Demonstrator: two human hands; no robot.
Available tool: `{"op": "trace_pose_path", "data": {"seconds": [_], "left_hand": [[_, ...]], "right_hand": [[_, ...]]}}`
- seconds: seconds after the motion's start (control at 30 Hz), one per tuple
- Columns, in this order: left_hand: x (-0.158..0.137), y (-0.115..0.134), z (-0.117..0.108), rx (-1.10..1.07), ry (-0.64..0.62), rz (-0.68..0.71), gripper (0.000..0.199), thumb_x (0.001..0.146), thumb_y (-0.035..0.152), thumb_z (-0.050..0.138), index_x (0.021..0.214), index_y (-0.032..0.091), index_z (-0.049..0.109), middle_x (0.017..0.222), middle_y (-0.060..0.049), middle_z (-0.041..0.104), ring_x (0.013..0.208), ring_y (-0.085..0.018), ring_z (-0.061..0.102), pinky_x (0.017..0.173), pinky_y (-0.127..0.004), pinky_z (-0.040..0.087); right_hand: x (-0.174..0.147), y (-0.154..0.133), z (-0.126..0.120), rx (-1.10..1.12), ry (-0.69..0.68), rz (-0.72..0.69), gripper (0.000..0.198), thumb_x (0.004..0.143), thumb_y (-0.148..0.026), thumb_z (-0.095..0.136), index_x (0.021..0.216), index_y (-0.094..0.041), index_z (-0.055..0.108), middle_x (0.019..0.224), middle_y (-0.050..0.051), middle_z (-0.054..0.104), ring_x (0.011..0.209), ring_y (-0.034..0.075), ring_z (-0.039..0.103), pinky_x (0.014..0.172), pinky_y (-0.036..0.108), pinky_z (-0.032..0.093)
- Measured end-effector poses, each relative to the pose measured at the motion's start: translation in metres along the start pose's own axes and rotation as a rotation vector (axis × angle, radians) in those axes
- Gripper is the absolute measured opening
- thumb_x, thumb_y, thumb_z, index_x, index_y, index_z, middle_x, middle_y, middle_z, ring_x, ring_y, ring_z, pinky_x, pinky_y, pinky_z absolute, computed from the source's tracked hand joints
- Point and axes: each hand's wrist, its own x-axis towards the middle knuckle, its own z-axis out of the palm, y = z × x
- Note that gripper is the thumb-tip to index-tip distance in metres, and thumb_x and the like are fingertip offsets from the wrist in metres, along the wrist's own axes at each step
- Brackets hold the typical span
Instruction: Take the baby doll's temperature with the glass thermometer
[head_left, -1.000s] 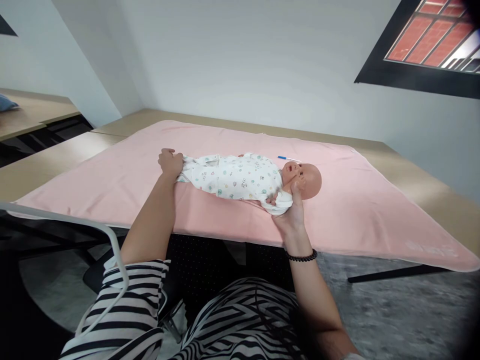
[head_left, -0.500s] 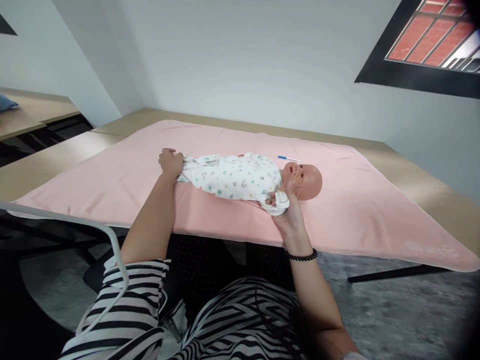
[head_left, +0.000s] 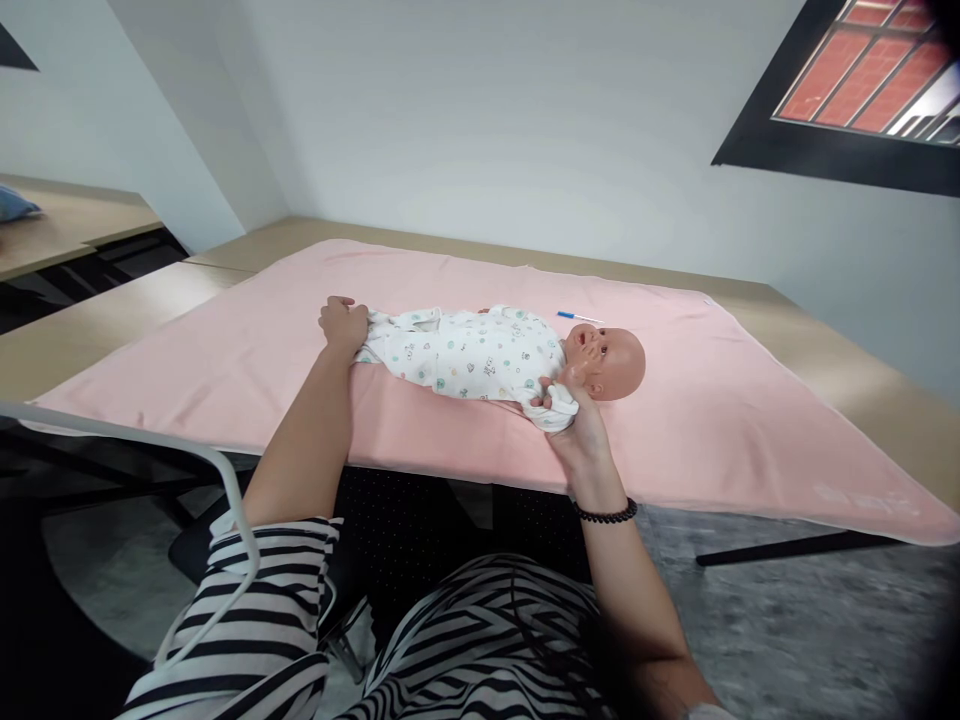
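I see left hand [head_left: 343,325] clamped on legs [head_left: 376,342], right hand [head_left: 583,432] round sleeve [head_left: 545,416], likely steadying the baby doll [head_left: 480,358] between.

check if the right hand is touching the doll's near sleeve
Touching: the head view shows the near sleeve of the doll resting against the right hand, with no gap.

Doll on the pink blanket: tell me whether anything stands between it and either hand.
Nothing visible does: the left hand touches the doll at the leg end, the right hand its near sleeve. The blue-and-white stick lies beyond the doll, near its head.
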Motion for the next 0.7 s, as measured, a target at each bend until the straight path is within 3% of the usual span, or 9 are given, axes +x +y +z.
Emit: {"op": "trace_pose_path", "data": {"seconds": [0.2, 0.5, 0.7], "left_hand": [[0.001, -0.001, 0.001, -0.012, 0.0, -0.011, 0.023, 0.08, 0.019, 0.061, 0.102, 0.022, 0.054, 0.126, -0.015, 0.058, 0.13, -0.037, 0.049, 0.114, -0.052, 0.037], [0.003, -0.003, 0.002, -0.024, -0.002, 0.002, 0.025, 0.078, 0.02, 0.062, 0.102, 0.022, 0.055, 0.123, -0.015, 0.059, 0.129, -0.037, 0.05, 0.114, -0.053, 0.037], [0.002, -0.002, 0.001, 0.003, -0.007, -0.002, 0.026, 0.078, 0.021, 0.061, 0.104, 0.021, 0.055, 0.126, -0.016, 0.059, 0.129, -0.038, 0.05, 0.114, -0.052, 0.037]], "right_hand": [[-0.001, -0.002, 0.002, -0.017, 0.053, 0.061, 0.018, 0.091, -0.035, 0.072, 0.091, -0.018, 0.066, 0.076, 0.001, 0.073, 0.054, 0.013, 0.065, 0.071, 0.034, 0.064], [-0.012, 0.014, 0.007, -0.101, -0.054, -0.172, 0.029, 0.083, -0.035, 0.079, 0.103, -0.02, 0.066, 0.081, -0.002, 0.072, 0.064, 0.014, 0.066, 0.07, 0.032, 0.061], [-0.014, 0.015, 0.009, -0.114, -0.036, -0.133, 0.033, 0.082, -0.036, 0.073, 0.109, -0.02, 0.065, 0.083, 0.0, 0.074, 0.067, 0.017, 0.069, 0.069, 0.034, 0.06]]}}
